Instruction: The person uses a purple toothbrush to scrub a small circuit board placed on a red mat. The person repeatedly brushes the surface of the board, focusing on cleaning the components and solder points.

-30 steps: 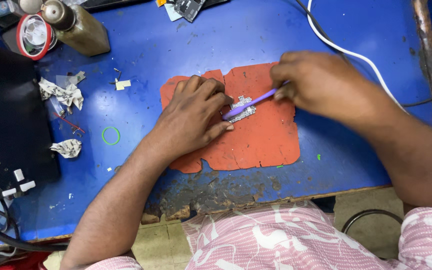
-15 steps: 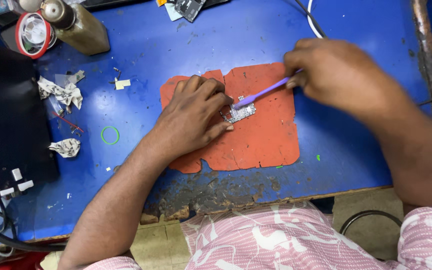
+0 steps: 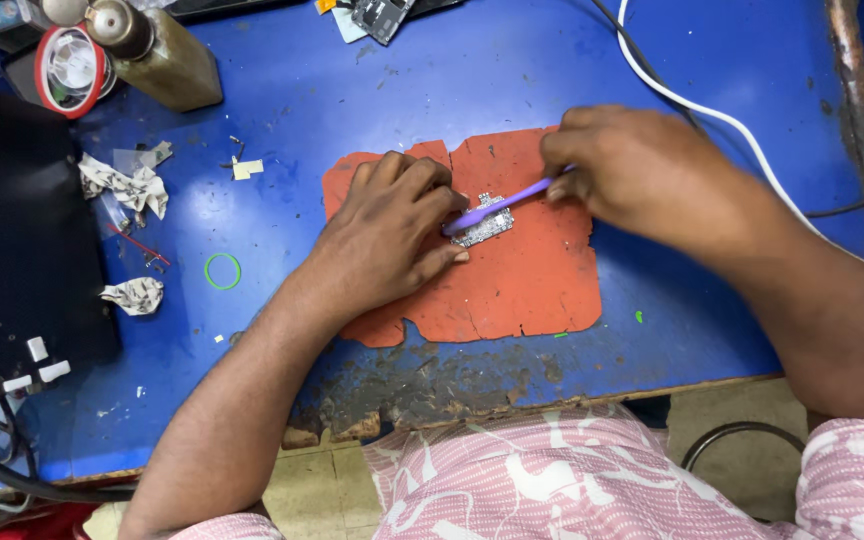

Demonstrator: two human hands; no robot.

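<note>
A small silver circuit board (image 3: 486, 226) lies on an orange mat (image 3: 532, 270) in the middle of the blue table (image 3: 372, 100). My left hand (image 3: 387, 235) presses down on the mat and pins the board's left end with its fingertips. My right hand (image 3: 637, 170) grips a purple brush (image 3: 500, 203) by its handle. The brush head rests on the board's left part, close to my left fingers.
A brown bottle (image 3: 157, 55) and a red-rimmed round lamp (image 3: 67, 70) stand at the back left. Crumpled paper scraps (image 3: 124, 185), a green ring (image 3: 221, 270) and a black device (image 3: 12, 260) lie on the left. A white cable (image 3: 712, 115) runs behind my right hand.
My right hand drew the brush back to the right and up, then pushed it left again across the board. My left hand has stayed in place.
</note>
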